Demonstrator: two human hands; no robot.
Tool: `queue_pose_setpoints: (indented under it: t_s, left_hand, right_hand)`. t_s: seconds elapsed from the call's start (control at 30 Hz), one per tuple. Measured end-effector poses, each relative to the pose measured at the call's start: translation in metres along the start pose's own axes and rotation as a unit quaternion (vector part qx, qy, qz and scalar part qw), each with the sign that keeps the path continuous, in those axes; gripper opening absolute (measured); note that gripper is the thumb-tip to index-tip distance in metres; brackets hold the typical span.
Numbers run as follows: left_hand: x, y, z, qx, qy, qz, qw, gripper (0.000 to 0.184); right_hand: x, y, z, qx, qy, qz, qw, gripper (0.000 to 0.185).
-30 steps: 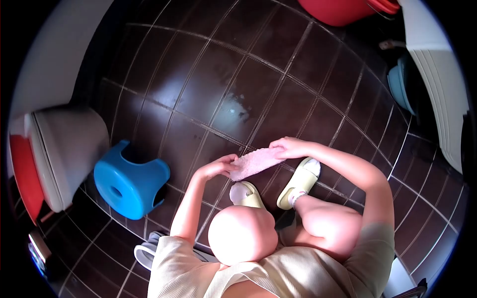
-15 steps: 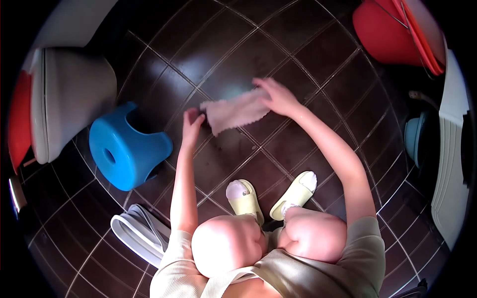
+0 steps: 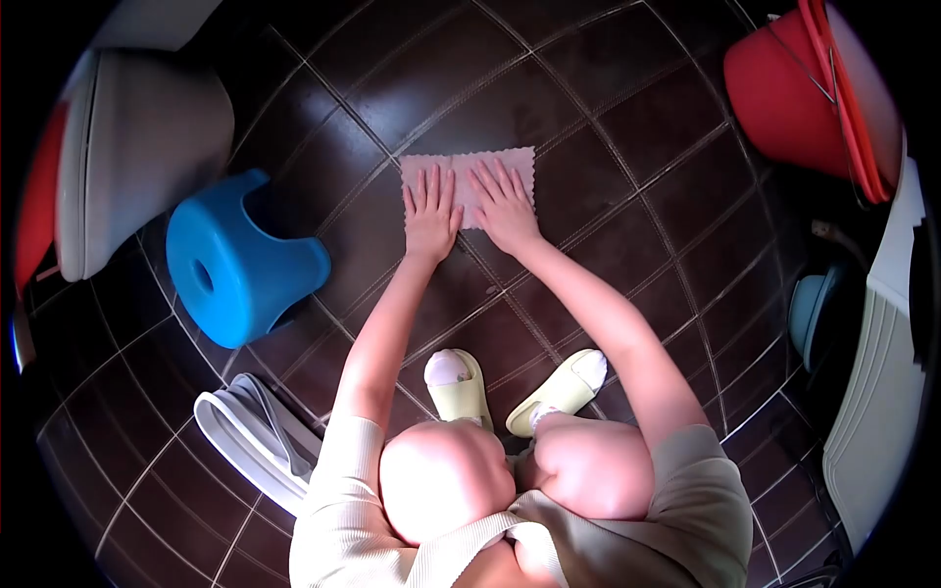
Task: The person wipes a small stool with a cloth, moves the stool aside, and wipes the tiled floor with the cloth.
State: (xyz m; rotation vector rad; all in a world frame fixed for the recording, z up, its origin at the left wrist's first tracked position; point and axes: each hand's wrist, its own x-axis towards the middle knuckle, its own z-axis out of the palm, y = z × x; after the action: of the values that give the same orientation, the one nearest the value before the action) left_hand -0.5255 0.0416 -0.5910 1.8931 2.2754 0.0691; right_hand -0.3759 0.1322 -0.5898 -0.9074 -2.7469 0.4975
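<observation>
A pink cleaning cloth [image 3: 469, 162] with scalloped edges lies spread on the dark tiled floor [image 3: 549, 284]. My left hand [image 3: 431, 214] rests flat on its left half, fingers stretched away from me. On the right half, my right hand [image 3: 505, 208] presses down flat with its fingers spread. Both palms cover the cloth's near part, and neither hand grips it. My feet in pale yellow slippers [image 3: 459, 397] are on the tiles between my arms, below the cloth.
A blue plastic stool [image 3: 230, 269] stands at the left, near a toilet [image 3: 147, 147]. Lower left is a folded grey-white basin-like item [image 3: 257, 441]. At the upper right is a red bucket [image 3: 784, 93], with a teal round object [image 3: 812, 316] below it.
The cloth has gone from hanging loosely, with my right hand on it, to lying flat on the floor. My hands have come closer together and now press on it.
</observation>
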Motion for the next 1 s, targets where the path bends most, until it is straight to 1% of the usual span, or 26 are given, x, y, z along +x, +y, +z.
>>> queue_pose_setpoints:
  t_s: [0.13,0.23,0.27,0.37,0.4,0.5,0.53,0.6,0.63,0.7,0.73,0.83,0.87,0.97,1.0]
  left_hand:
    - [-0.01,0.005,0.004,0.019,-0.024,0.001,1.0,0.067]
    - [-0.018,0.008,0.003,0.03,-0.054,0.044,0.997,0.069]
    - [-0.018,0.005,-0.003,0.029,-0.069,0.079,0.994,0.074]
    - [-0.004,0.008,-0.038,0.046,-0.198,0.135,0.97,0.081]
    - [0.0,0.011,-0.045,0.054,-0.211,0.158,0.963,0.087]
    - [0.004,0.037,-0.06,0.102,-0.266,0.145,0.948,0.089]
    - [0.004,0.043,-0.062,0.091,-0.273,0.154,0.945,0.089]
    - [-0.003,0.05,-0.061,0.071,-0.293,0.176,0.937,0.09]
    - [-0.006,0.053,-0.059,0.06,-0.287,0.169,0.941,0.089]
    - [-0.012,0.056,-0.049,0.034,-0.277,0.154,0.948,0.087]
    - [-0.014,0.055,-0.044,0.039,-0.227,0.173,0.957,0.085]
    - [-0.014,0.045,-0.046,0.095,-0.175,0.247,0.948,0.085]
    - [-0.011,0.039,-0.05,0.147,-0.187,0.259,0.936,0.085]
    - [0.002,0.018,-0.034,0.051,-0.137,0.291,0.945,0.085]
    - [0.005,0.017,-0.028,0.02,-0.136,0.277,0.951,0.084]
  right_hand:
    - [-0.013,0.0,0.002,-0.009,-0.014,0.014,1.0,0.069]
    - [-0.033,-0.005,-0.001,-0.032,-0.031,0.053,0.998,0.071]
    - [-0.042,-0.005,-0.002,-0.034,-0.034,0.064,0.997,0.071]
    - [-0.063,-0.002,0.0,-0.032,-0.028,0.084,0.996,0.075]
    - [-0.069,-0.002,-0.003,-0.026,-0.035,0.089,0.995,0.076]
    - [-0.085,0.0,-0.015,-0.022,-0.089,0.098,0.991,0.078]
    - [-0.087,0.001,-0.019,-0.023,-0.112,0.102,0.988,0.078]
    - [-0.087,0.005,-0.023,-0.016,-0.124,0.096,0.988,0.079]
    - [-0.087,0.006,-0.025,-0.012,-0.13,0.092,0.987,0.079]
    - [-0.085,0.007,-0.021,-0.018,-0.106,0.091,0.99,0.079]
    - [-0.085,0.007,-0.017,-0.02,-0.096,0.09,0.991,0.079]
    - [-0.081,0.005,-0.015,-0.022,-0.08,0.103,0.991,0.079]
    - [-0.079,0.006,-0.015,0.029,-0.061,0.099,0.993,0.074]
    - [-0.065,0.004,-0.02,-0.005,-0.07,0.124,0.99,0.073]
    - [-0.058,0.005,-0.017,-0.011,-0.063,0.125,0.99,0.072]
